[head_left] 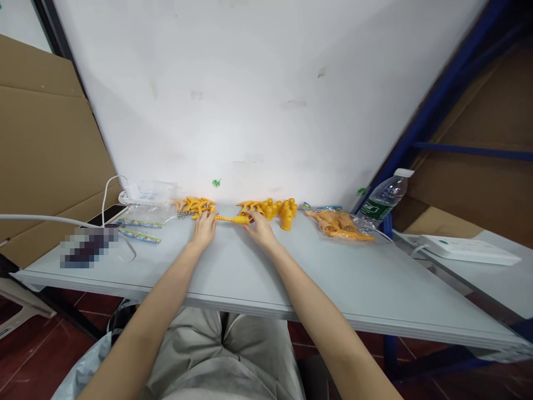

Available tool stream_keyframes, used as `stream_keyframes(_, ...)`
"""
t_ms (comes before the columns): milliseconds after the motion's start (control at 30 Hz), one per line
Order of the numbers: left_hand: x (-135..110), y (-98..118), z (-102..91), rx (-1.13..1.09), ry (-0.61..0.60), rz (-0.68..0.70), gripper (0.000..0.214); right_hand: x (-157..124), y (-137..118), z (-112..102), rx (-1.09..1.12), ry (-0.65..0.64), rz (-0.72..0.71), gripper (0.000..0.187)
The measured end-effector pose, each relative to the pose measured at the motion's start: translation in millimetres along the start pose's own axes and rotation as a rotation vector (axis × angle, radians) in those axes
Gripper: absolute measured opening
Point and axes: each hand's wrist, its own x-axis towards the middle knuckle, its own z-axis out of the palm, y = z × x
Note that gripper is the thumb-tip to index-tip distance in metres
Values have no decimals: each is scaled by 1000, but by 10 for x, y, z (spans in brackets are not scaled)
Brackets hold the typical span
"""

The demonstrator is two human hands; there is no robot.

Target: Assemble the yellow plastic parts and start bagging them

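A thin yellow plastic piece lies across the grey table between my hands. My left hand pinches its left end, fingers closed, close to a small pile of yellow parts. My right hand grips its thicker right end, fingers curled, just in front of a group of upright yellow parts.
A clear bag of yellow-orange parts and a water bottle lie at the right. Clear bags, a phone and a white power strip sit at the left. Another power strip lies on the table at the far right.
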Motion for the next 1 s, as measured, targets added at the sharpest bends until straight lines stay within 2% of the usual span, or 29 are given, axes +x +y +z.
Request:
stream_keyframes(167, -9, 26, 17, -63, 41, 35, 33, 4, -87, -32, 172, 28, 56, 37)
stream_keyframes(367, -5, 16, -4, -120, 41, 80, 31, 22, -109, -76, 250, 32, 136, 48)
stream_keyframes(533, -8, 31, -29, -120, 21, 63, 31, 26, -104, -153, 381, -121, 135, 58)
stream_keyframes(667, -2, 31, -56, -102, 20, 102, 31, 15, -159, -255, 453, -199, 130, 51)
stream_keyframes(767, 3, 30, -72, -99, 28, 132, 30, 5, -216, -283, 471, -192, 176, 52)
stream_keyframes(1000, -3, 47, -88, -88, 38, 151, 30, -9, -336, -246, 678, -144, 336, 57)
